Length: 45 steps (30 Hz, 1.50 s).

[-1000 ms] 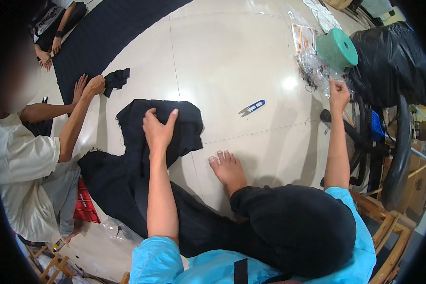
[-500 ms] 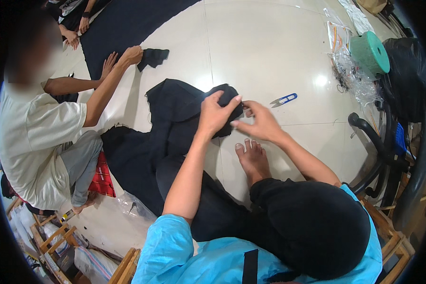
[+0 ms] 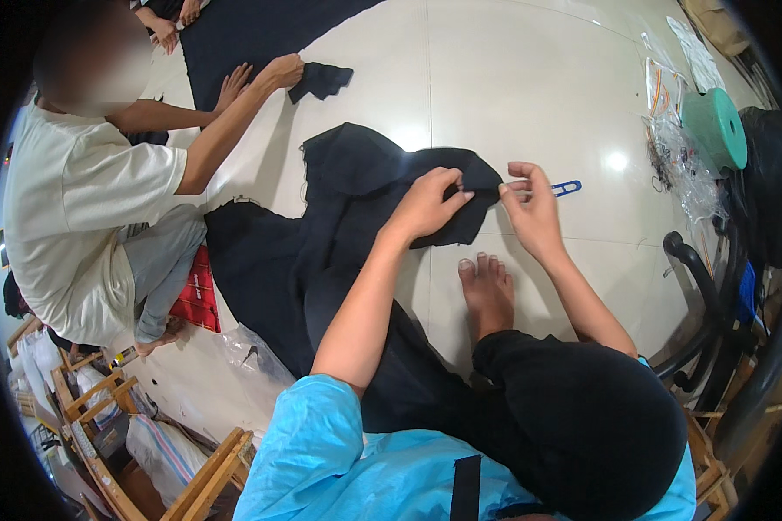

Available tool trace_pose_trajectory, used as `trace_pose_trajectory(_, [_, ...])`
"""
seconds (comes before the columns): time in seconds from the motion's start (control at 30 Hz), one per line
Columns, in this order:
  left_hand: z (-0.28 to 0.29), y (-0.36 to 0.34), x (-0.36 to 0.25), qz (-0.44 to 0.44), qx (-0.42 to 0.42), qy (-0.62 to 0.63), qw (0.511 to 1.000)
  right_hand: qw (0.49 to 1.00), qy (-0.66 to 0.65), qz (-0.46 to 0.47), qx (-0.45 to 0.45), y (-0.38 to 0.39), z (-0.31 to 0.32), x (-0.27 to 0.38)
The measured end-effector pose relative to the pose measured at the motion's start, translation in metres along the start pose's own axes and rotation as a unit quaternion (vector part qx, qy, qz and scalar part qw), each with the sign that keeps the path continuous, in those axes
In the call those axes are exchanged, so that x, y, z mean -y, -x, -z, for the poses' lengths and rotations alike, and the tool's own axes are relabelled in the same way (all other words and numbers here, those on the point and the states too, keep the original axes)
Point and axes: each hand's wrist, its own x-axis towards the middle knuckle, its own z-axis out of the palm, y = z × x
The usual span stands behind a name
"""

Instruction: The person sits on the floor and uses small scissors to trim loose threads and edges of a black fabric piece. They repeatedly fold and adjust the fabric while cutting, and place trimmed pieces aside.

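Black fabric with frayed edges lies folded on the floor and runs across my leg. My left hand rests on it with fingers curled, gripping a fold. Beside it on the right, my right hand pinches the fabric's edge between thumb and fingers. Blue thread snips lie just behind my right hand, partly hidden. My bare foot is on the tiles below the cloth.
A co-worker at left handles a small black piece by a long dark cloth. Another person's hands appear top left. A green roll, plastic bags and black metal legs stand right; wooden frames lie lower left.
My right hand came from beside the green roll to the fabric's edge and now pinches it. My left hand shifted on the cloth, whose upper part is refolded. The view has shifted.
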Motion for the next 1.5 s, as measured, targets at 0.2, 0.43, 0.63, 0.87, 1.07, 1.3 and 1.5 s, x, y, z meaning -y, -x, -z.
trace_pose_trajectory(0.2, [-0.006, -0.006, -0.027, 0.002, -0.115, 0.060, 0.992, 0.908, -0.237, 0.160, 0.308, 0.030, 0.084, 0.207])
trace_pose_trajectory(0.43, [-0.005, 0.001, -0.020, 0.032, -0.163, 0.132, 0.977, 0.783, -0.411, 0.241, 0.400, 0.069, 0.121, 0.282])
trace_pose_trajectory(0.63, [-0.004, -0.002, -0.024, 0.041, -0.134, 0.125, 0.982, 0.770, -0.420, 0.213, 0.431, 0.069, 0.099, 0.274])
trace_pose_trajectory(0.87, [-0.021, -0.007, -0.006, 0.006, -0.125, 0.024, 0.992, 0.766, -0.426, 0.194, 0.441, 0.071, 0.095, 0.273])
trace_pose_trajectory(1.07, [-0.011, 0.010, 0.013, 0.095, -0.057, -0.024, 0.994, 0.755, -0.465, 0.165, 0.433, 0.077, 0.102, 0.273])
trace_pose_trajectory(1.3, [-0.028, 0.006, 0.015, 0.063, -0.030, -0.075, 0.995, 0.752, -0.462, 0.168, 0.439, 0.082, 0.088, 0.272])
trace_pose_trajectory(1.5, [-0.024, -0.001, 0.002, 0.065, 0.009, -0.068, 0.996, 0.759, -0.467, 0.160, 0.425, 0.081, 0.103, 0.278])
